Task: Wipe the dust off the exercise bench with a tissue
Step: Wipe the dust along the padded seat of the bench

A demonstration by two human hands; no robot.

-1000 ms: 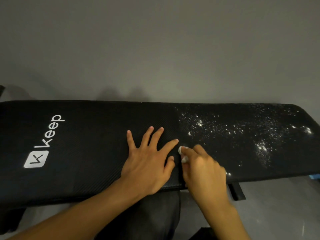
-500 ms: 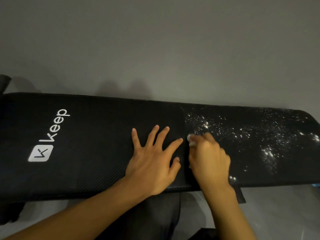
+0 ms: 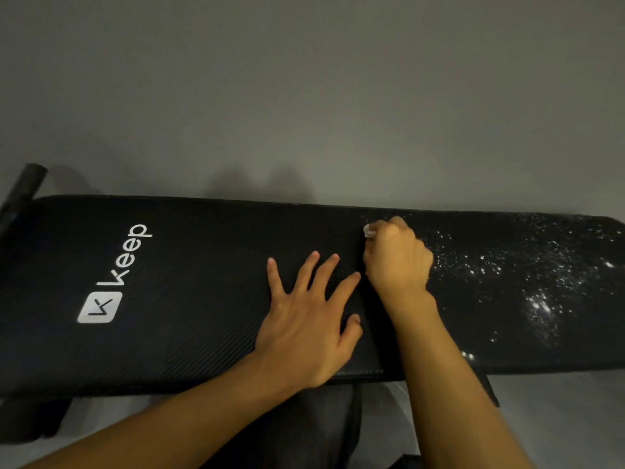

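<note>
Low in the middle we see the L hand (image 3: 304, 319) spread flat on the black exercise bench (image 3: 203, 299), grip wide. Just beside it & a bit higher, the R hand (image 3: 397, 262) has its grip curled round a white tissue (image 3: 369, 230) near the bench's far edge. White dust (image 3: 541, 299) dots the right part. Grey wall (image 3: 304, 96) up top.

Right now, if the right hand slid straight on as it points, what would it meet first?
The right hand, gripping the tissue, would cross a little exercise bench, then probably the grey wall.
</note>
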